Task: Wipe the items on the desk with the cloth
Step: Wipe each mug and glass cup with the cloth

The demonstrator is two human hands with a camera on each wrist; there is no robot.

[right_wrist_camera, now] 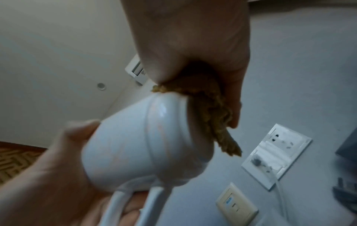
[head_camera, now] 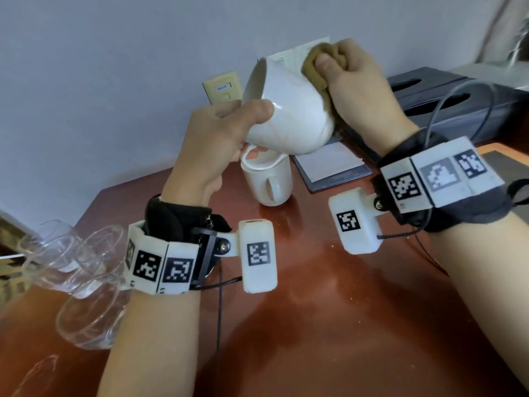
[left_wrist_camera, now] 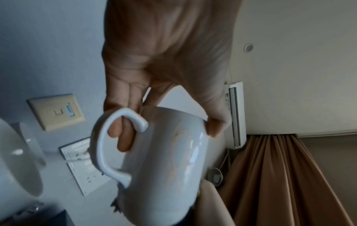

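Mug under wipe: held tilted in the air above the desk [head_camera: 343, 325]

The left hand [head_camera: 217, 138] is gripping the white mug [head_camera: 289, 110], fingers hooked through its handle [left_wrist_camera: 108, 145], thumb on the body, mouth tipped away to the left. The right hand [head_camera: 363, 84] is bunching the mustard-brown cloth [head_camera: 315, 70], fingers curled round it, pressing it against the mug's base end. The mug is showing a glossy, plain glaze; no legible writing anywhere, the beige wall plate's [head_camera: 221, 88] blue label being too blurred. A second white mug [head_camera: 267, 179] is standing upright on the desk beneath
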